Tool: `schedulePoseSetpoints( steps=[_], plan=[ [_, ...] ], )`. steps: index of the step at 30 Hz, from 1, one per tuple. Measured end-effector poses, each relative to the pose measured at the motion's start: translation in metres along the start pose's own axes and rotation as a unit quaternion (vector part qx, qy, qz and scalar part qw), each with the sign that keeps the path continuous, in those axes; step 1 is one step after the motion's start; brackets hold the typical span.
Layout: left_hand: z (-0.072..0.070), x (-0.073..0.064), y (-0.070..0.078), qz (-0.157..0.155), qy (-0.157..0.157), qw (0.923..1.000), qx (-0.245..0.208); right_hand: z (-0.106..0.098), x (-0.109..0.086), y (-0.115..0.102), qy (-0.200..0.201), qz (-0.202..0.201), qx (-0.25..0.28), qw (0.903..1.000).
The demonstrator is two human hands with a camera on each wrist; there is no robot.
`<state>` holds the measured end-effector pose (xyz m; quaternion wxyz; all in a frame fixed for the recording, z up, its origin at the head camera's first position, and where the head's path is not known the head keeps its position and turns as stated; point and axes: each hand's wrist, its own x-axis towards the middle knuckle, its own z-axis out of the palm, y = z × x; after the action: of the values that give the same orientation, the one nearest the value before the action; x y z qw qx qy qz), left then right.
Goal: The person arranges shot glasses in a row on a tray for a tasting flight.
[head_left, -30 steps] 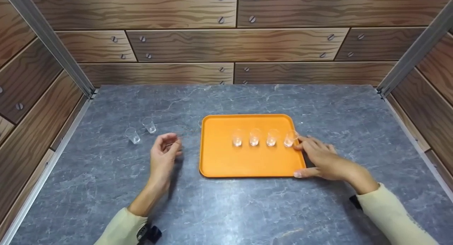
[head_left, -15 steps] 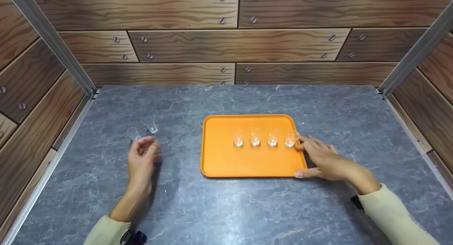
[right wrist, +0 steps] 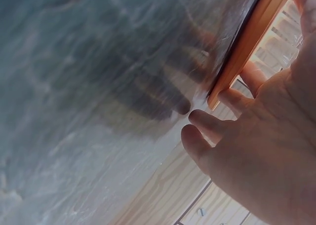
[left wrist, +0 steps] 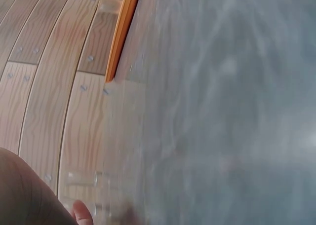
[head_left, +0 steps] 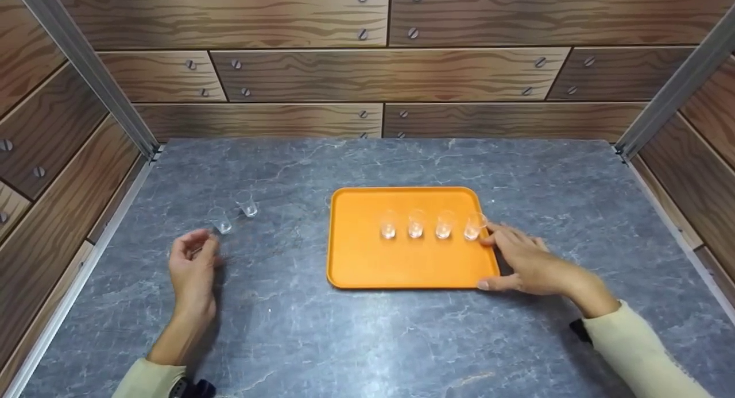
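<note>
My left hand (head_left: 194, 269) hovers low over the left of the table, fingers loosely bent with nothing visible between them. Just past its fingertips stands a clear small shot glass (head_left: 223, 223), and a second shot glass (head_left: 249, 207) is slightly farther back. The left wrist view shows little but a fingertip (left wrist: 82, 212). An orange tray (head_left: 356, 266) lies right of centre, bearing several clear glasses (head_left: 416, 228) in a row. At its right edge rests my right hand (head_left: 522, 260), thumb by the near corner, forefinger over the rim beside the end glass (head_left: 472, 231).
A grey marbled table (head_left: 373, 340) carries everything. Plank-patterned walls (head_left: 298, 73) enclose it at the back and both sides, with metal posts (head_left: 92, 70) at the corners.
The left hand has swept leftward and toward me, away from beside the tray to the two loose glasses. The right hand, tray and row of glasses stay put.
</note>
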<state>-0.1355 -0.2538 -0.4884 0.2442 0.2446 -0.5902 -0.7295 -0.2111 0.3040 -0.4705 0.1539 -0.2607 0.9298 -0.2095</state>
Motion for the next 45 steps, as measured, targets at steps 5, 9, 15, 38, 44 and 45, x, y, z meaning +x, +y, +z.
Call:
schedulePoseSetpoints(
  steps=[5, 9, 15, 38, 44, 45],
  plan=[
    [-0.005, 0.008, 0.001, 0.012, -0.002, 0.9993, 0.034, 0.0, 0.0, 0.001, 0.0, 0.001, 0.005, 1.0],
    [-0.007, 0.014, 0.003, 0.022, -0.017, 0.9969, 0.074, 0.0, -0.001, 0.0, -0.002, 0.001, 0.013, 0.9999],
    [-0.009, 0.022, 0.004, 0.013, -0.02, 0.9953, 0.094, 0.001, -0.001, 0.0, -0.004, 0.0, 0.017, 0.9999],
    [0.002, 0.043, 0.003, -0.003, -0.06, 0.9869, 0.15, -0.001, -0.003, 0.0, 0.003, -0.008, 0.004, 1.0],
    [0.006, 0.045, 0.005, -0.015, -0.081, 0.9823, 0.168, -0.002, -0.005, 0.0, -0.002, -0.008, 0.007, 0.9999],
    [0.007, 0.045, 0.004, -0.016, -0.082, 0.9819, 0.17, -0.002, -0.005, 0.0, -0.002, -0.009, 0.007, 0.9999]
  ],
)
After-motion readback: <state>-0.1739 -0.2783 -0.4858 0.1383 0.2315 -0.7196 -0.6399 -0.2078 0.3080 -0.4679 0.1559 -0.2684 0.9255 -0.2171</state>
